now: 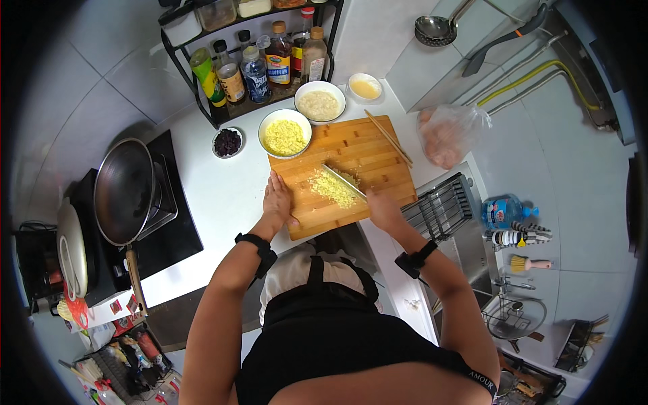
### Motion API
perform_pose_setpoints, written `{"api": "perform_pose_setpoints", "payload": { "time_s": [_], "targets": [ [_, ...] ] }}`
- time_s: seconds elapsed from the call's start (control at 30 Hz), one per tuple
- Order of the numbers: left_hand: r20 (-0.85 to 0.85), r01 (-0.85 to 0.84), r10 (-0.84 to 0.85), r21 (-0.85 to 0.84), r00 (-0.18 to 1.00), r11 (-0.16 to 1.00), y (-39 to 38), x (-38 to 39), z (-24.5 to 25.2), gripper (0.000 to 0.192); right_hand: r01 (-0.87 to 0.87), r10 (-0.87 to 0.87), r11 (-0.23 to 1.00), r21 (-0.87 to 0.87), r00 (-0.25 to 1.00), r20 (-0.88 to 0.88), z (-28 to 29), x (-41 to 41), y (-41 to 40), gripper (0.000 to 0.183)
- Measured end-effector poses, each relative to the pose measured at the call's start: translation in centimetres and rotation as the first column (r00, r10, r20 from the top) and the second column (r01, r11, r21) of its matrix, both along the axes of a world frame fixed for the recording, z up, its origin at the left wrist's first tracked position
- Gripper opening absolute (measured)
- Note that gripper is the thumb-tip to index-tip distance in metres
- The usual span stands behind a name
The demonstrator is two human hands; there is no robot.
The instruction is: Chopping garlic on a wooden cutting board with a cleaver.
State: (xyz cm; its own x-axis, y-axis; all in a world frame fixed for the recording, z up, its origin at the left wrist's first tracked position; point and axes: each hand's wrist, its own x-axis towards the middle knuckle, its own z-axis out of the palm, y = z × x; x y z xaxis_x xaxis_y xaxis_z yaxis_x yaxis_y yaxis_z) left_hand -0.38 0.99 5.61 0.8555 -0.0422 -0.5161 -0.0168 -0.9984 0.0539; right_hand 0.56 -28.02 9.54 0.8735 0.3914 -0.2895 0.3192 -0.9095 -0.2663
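My right hand is wrapped around the handle of a kitchen knife. Its blade stands on edge within a pile of finely chopped pale-yellow food on a wooden cutting board. My left hand lies against the board's left edge, thumb apart near the front left corner, holding nothing. A white bowl of yellow chopped food sits at the board's back left corner. Behind it is a bowl of pale minced food. Wooden chopsticks lie along the board's right side.
Left of the board are a small dish of dark pieces and a frying pan on a stove. A bottle rack and a bowl of yellowish liquid stand behind. Rightward are a bagged pinkish food and a sink with a drying rack.
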Motion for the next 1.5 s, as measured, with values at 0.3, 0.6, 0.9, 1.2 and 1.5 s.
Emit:
{"api": "perform_pose_setpoints", "payload": {
  "time_s": [0.3,0.6,0.9,1.2,1.5],
  "targets": [
    [-0.015,0.0,0.0,0.038,1.0,0.999,-0.2,0.0,-0.4,0.15,0.079,-0.079,0.997,0.018,0.997,0.003,0.3,-0.3,-0.6,0.019],
    [-0.04,0.047,-0.043,0.096,0.998,0.994,-0.2,0.3,-0.3,0.15,0.111,-0.111,0.994,-0.015,0.994,0.007,0.5,0.0,-1.0,0.019],
    [-0.041,0.036,-0.032,0.099,0.999,0.994,-0.3,0.2,-0.3,0.15,0.206,-0.208,0.974,0.096,0.978,0.014,-1.0,1.0,-1.0,0.023],
    [-0.037,0.044,-0.041,0.092,0.998,0.995,-0.6,0.2,-0.3,0.148,0.207,-0.193,0.965,-0.161,0.976,0.098,-2.5,1.3,-0.5,0.025],
    [-0.018,0.036,-0.034,0.073,0.999,0.997,-0.5,0.1,0.1,0.148,0.087,-0.086,0.996,-0.013,0.996,0.025,0.8,-1.2,1.1,0.021]
  ]
}}
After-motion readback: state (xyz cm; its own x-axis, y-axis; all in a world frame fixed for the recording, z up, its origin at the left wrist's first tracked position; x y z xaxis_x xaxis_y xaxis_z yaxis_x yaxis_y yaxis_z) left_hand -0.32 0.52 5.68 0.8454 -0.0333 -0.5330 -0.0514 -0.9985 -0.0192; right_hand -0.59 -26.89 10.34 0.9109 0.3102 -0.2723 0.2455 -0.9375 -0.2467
